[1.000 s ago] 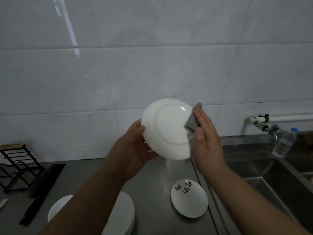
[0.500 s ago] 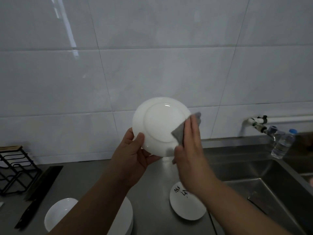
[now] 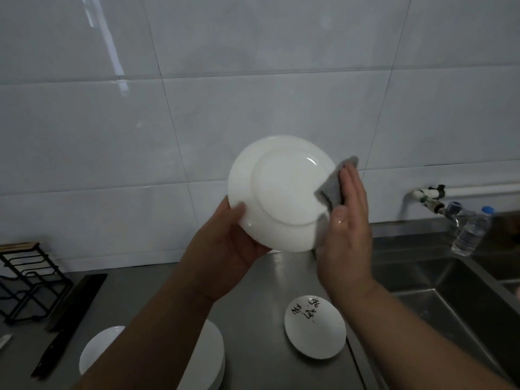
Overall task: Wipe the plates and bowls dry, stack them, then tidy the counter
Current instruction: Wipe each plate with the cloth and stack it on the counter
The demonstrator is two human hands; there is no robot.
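My left hand (image 3: 225, 249) grasps the white plate (image 3: 278, 192) by its 7 o'clock rim, raised above the worktop (image 3: 261, 299), underside toward me. My right hand (image 3: 347, 229), fingers straight, presses the grey cloth (image 3: 333, 187) on its 3 o'clock edge.

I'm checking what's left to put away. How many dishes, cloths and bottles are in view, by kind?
Single white dishes: 3 (raised plate, plate with writing, dish at lower left)
Stack of plates: 1, its own count partly hidden
Grey cloth: 1
Water bottle: 1
Total: 6
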